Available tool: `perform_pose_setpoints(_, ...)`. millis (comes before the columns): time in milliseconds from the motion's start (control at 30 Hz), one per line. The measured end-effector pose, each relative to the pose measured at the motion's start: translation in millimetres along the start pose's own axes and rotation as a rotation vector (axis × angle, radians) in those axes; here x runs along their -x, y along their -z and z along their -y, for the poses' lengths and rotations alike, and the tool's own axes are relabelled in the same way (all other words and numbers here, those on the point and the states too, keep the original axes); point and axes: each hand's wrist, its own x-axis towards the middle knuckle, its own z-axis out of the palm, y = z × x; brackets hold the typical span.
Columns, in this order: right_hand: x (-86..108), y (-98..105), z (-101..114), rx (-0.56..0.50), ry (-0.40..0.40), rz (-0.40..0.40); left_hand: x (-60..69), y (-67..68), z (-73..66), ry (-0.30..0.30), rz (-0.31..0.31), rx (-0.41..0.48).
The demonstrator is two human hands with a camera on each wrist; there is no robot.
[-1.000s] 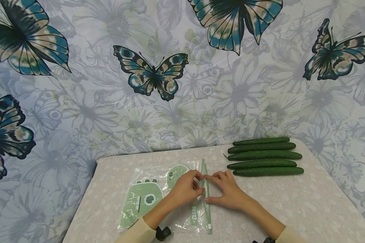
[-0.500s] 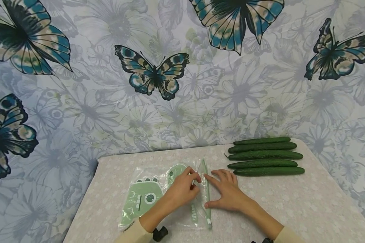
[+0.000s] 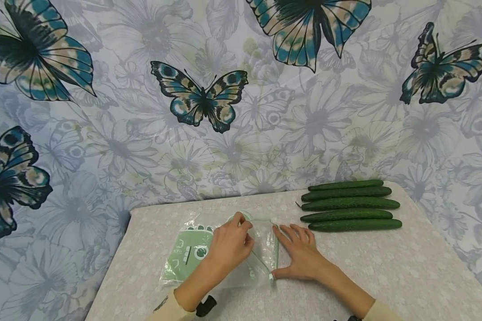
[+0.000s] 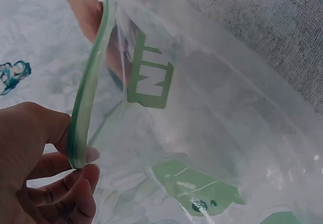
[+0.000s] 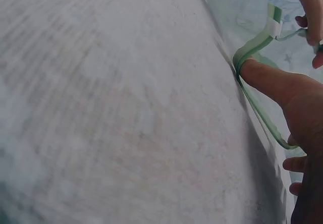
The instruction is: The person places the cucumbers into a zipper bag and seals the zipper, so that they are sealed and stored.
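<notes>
A clear zip bag with green cartoon prints lies on the table, its mouth facing right and parted. My left hand pinches the upper green zip edge between thumb and fingers, lifted and drawn leftward. My right hand is spread, with the thumb and index finger touching the lower edge of the mouth. In the right wrist view that thumb presses at the green strip. A white slider sits at the near corner of the mouth. Some of the print is hidden behind my left hand.
Several long green cucumbers lie side by side at the back right of the table, just beyond my right hand. A butterfly-patterned cloth hangs behind the table's back edge.
My left hand has moved leftward and up, pulling the upper zip edge away from the lower one, so the bag's mouth has widened. My right hand stays almost in place, fingers spread more.
</notes>
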Motion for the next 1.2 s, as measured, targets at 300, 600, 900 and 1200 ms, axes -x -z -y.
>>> perform_pose_setpoints(300, 1.1, 5, -1, 0.045, -0.042, 0.025, 1.0, 5.0, -0.8, -0.040, -0.016, 0.062)
perform_pose_setpoints(600, 8.0, 5, -5, -0.054, -0.010, 0.029, -2.2, -6.5, -8.0, 0.026, 0.162, 0.360)
perform_pose_setpoints(900, 12.1, 11, -6, -0.092, 0.012, -0.021, -4.8, -9.5, -4.7, 0.095, 0.281, 0.497)
perform_pose_setpoints(1200, 32.6, 42, -34, -0.122, 0.049, -0.160, -5.0, -7.3, -1.1, 0.123, 0.309, 0.524)
